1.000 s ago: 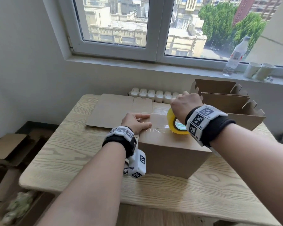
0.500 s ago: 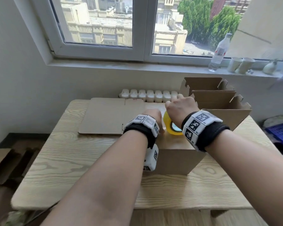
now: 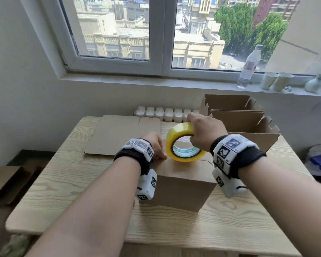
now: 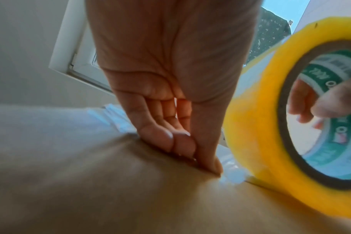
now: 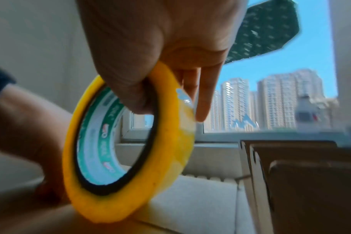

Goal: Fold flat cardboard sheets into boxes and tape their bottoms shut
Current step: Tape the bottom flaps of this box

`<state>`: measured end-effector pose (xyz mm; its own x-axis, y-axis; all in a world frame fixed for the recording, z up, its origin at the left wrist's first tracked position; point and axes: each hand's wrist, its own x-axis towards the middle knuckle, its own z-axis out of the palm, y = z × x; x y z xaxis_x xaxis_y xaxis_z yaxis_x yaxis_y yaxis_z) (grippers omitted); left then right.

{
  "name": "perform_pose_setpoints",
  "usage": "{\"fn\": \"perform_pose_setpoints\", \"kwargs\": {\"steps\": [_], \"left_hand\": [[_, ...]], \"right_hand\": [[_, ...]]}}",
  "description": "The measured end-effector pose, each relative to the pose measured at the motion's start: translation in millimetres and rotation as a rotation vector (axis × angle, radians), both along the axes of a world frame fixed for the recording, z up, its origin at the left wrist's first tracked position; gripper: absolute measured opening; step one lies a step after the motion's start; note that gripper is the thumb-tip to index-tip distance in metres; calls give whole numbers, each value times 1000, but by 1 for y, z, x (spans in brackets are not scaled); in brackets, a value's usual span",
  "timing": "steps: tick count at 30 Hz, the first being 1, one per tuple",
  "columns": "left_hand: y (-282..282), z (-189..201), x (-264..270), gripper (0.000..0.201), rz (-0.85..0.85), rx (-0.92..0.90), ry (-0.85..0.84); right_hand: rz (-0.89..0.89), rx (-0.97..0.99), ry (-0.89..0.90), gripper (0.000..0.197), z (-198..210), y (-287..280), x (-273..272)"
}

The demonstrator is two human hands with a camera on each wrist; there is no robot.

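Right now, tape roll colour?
Yellow tape roll, green-and-white printed core inside; clearest in the left wrist view.

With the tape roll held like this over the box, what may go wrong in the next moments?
1. The left hand presses the tape end with its fingertips only; a hard pull may peel it off the box.
2. The right hand holds the tape roll tilted, so the strip may run off the seam or wrinkle.

Wooden table (image 3: 67, 184) carries box (image 3: 182, 184), flat sheet (image 3: 117, 138), open boxes (image 3: 248, 130).
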<state>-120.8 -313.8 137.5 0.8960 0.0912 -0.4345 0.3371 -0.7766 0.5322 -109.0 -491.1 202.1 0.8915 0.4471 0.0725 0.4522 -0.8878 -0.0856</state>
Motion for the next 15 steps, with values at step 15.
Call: {"fn": "perform_pose_setpoints", "kwargs": {"steps": [15], "left_hand": [[-11,-17,-10,18,131,43,-168]], "right_hand": [[76,448,205,37,-29,-6,2]]}}
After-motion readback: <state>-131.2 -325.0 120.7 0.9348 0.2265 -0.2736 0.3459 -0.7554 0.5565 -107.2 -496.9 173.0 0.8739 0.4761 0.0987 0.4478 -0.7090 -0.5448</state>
